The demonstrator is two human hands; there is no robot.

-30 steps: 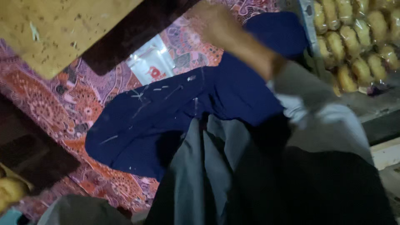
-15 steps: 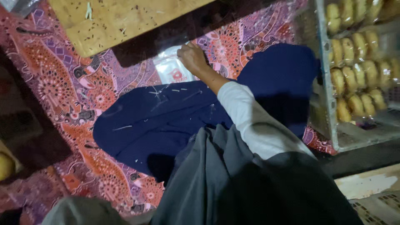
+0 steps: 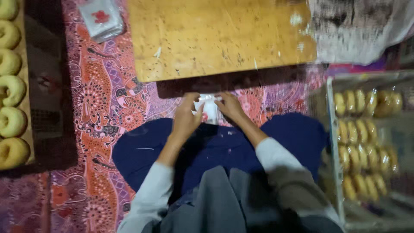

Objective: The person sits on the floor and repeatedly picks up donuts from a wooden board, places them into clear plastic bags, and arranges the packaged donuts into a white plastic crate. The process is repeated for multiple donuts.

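Patterned red-and-purple batik cloth [image 3: 99, 112]: covers the floor, under all else.
Wooden board [image 3: 215, 36]: pale, scuffed, lying ahead of the hands.
Dark blue garment [image 3: 215, 146]: spread over the person's lap.
Clear-walled tray [image 3: 334, 129] at right: rows of bagged doughnuts [image 3: 364, 129].
Left-hand rack: a column of bare doughnuts [image 3: 10, 90].
Stack of plastic bags [image 3: 101, 17]: upper left, on the cloth.
Left hand [image 3: 186, 117] and right hand [image 3: 229, 107]: close together, fingers pinched on one small clear plastic bag [image 3: 209, 108], held just below the board's near edge.
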